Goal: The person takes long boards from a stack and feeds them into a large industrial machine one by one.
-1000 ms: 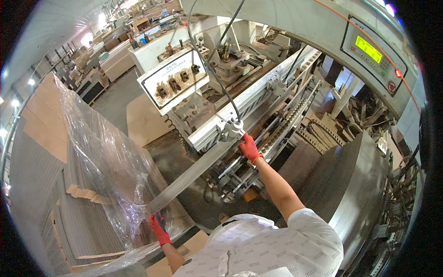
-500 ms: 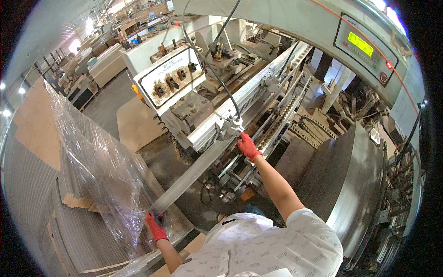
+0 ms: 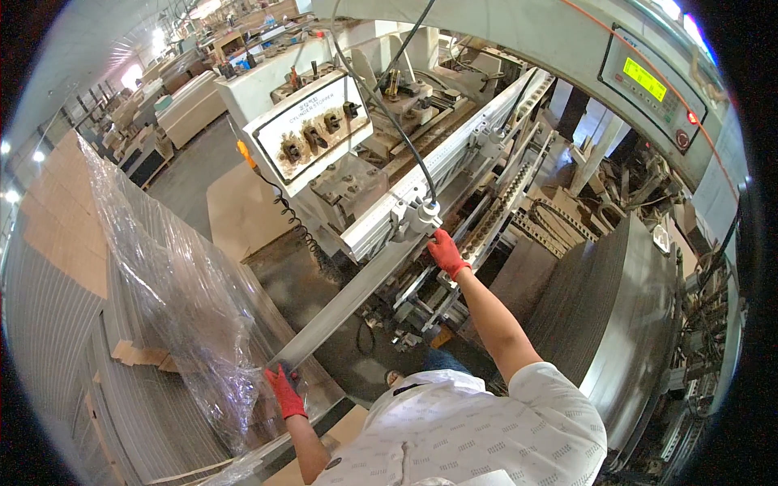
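A long, narrow grey board (image 3: 340, 306) slants from the lower left up to the machine's white metal rail (image 3: 442, 170). My left hand (image 3: 286, 392), in a red glove, is closed around the board's near end. Farther up, my right hand (image 3: 447, 254), also red-gloved, grips the board's edge just below a white clamp cylinder (image 3: 420, 217). The board's far part runs under the clamps along the rail. Its far end cannot be made out, and my right fingertips are partly hidden.
Plastic film (image 3: 174, 292) drapes over stacked boards on the left. Another stack of grey boards (image 3: 616, 308) stands at right. A control box with knobs (image 3: 312, 125) sits beyond the rail. A panel with a lit screen (image 3: 644, 78) hangs upper right, and a black hose (image 3: 405, 154) reaches the clamp.
The whole view has shifted slightly, so machine, board and hands appear a little farther right. Both hands keep their hold on the board, with little visible movement against the machine.
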A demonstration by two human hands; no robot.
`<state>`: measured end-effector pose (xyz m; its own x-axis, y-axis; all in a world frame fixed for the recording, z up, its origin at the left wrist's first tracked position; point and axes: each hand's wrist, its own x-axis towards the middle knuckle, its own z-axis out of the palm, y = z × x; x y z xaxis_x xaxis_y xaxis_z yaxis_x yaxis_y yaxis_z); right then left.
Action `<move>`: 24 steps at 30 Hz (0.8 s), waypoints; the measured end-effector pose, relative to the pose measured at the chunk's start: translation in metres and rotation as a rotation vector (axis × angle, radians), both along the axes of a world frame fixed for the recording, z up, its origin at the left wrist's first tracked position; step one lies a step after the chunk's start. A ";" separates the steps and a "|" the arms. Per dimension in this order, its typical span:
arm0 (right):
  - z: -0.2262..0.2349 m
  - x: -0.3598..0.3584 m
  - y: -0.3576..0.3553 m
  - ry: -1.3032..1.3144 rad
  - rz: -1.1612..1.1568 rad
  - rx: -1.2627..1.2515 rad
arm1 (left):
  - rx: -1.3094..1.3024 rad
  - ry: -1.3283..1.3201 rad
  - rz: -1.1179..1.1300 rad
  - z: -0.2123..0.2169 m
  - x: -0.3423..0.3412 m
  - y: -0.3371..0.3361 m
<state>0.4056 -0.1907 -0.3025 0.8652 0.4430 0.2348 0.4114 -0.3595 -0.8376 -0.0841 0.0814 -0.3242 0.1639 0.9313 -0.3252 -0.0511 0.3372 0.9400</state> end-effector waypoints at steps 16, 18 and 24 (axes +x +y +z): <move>0.003 0.000 -0.001 0.013 0.008 0.054 | 0.008 0.079 0.018 -0.003 0.003 0.004; 0.002 0.000 -0.001 0.010 0.013 0.051 | -0.023 0.019 -0.002 -0.007 -0.002 0.004; -0.006 0.004 -0.004 0.057 0.030 0.085 | 0.513 0.548 -0.119 -0.009 -0.001 0.005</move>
<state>0.4094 -0.1945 -0.3089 0.8647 0.4497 0.2236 0.3721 -0.2744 -0.8867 -0.0849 0.0865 -0.3332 0.2127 0.9739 0.0799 0.4780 -0.1750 0.8607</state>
